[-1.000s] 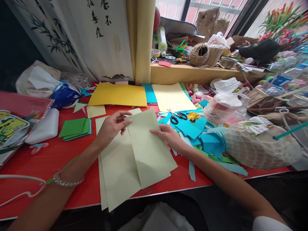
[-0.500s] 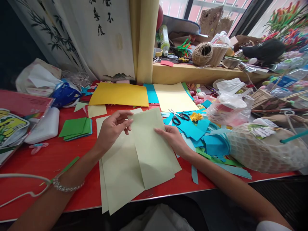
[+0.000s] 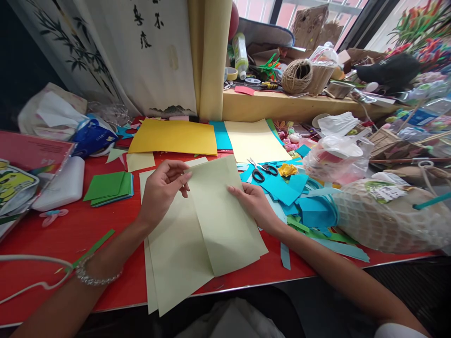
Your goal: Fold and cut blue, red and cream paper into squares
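Note:
A folded sheet of pale green paper (image 3: 221, 220) is held up at a tilt between my hands. My left hand (image 3: 167, 188) pinches its upper left corner between thumb and fingers. On its right edge my right hand (image 3: 255, 202) is closed, thumb on top and the other fingers behind the paper. Under it lie more pale green sheets (image 3: 172, 277), which reach past the table's front edge. Black-handled scissors (image 3: 262, 173) rest open-bladed on blue paper scraps (image 3: 282, 190) to the right of my right hand.
Stacked green paper squares (image 3: 109, 188) lie left on the red table (image 3: 116, 216). Yellow paper (image 3: 172, 137) and cream paper (image 3: 255, 141) lie at the back. A netted bundle (image 3: 387, 213) and a plastic-wrapped cup (image 3: 333, 155) stand right. Craft supplies, including twine (image 3: 296, 77), crowd the windowsill.
My left hand and the folded paper's upper left corner have shifted slightly left. The paper's lower end has swung a little right. Both hands keep their grip.

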Motion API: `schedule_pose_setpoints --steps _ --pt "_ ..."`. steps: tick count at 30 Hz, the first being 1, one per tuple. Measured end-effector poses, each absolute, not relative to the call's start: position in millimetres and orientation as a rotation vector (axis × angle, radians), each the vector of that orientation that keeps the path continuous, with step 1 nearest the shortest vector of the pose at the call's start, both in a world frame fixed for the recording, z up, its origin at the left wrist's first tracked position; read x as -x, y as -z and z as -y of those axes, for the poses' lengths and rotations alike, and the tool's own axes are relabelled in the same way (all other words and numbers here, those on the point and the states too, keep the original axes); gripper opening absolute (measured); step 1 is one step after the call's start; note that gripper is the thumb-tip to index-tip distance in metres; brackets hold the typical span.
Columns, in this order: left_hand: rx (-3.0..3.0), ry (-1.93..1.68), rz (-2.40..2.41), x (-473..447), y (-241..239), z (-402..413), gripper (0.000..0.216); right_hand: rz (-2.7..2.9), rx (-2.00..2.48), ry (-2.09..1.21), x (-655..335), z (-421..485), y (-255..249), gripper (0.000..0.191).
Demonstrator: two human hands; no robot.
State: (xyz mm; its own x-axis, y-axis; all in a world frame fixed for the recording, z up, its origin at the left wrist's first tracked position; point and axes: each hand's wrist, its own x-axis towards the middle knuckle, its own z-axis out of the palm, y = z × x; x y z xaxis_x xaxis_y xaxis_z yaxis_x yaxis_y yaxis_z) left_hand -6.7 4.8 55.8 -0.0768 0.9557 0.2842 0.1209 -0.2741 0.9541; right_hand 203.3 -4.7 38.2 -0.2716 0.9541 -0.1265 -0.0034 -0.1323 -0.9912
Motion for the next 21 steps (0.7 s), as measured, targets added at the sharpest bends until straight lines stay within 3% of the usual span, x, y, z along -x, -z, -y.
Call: schedule_pose_setpoints --steps 15,21 --pt "-1.439 -1.222 -1.320 19 -45 -23 0.027 1.354 1.137 -1.489 -207 0 -35 0.034" --pt "-1.646 -1.007 -1.719 50 -32 -40 0.023 1.214 1.159 -1.438 -213 -5 -41 0.038"
